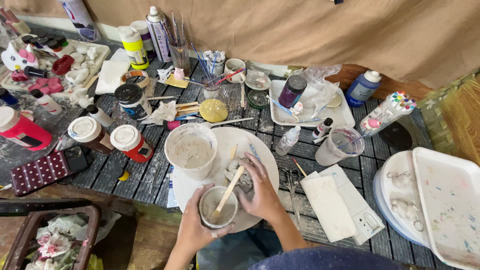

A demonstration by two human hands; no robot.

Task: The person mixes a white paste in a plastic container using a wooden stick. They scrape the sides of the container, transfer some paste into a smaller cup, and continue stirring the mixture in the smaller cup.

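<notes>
My left hand (197, 227) grips a small round cup (218, 207) of pale grey plaster, with a wooden stick (229, 192) leaning in it. The cup sits at the near edge of a round white board (260, 150). My right hand (261, 187) presses down on a small grey mould or cast (235, 171) lying on that board, fingers curled over it. A larger white tub (191, 150) smeared with plaster stands on the board's left side, just beyond my left hand.
Paint jars (131, 142), bottles, a brush cup (180, 52) and trays crowd the dark slatted table. Scissors (291, 187) and white paper (327, 206) lie right of the board. White trays (450, 200) fill the right edge. A basket (50, 235) sits low left.
</notes>
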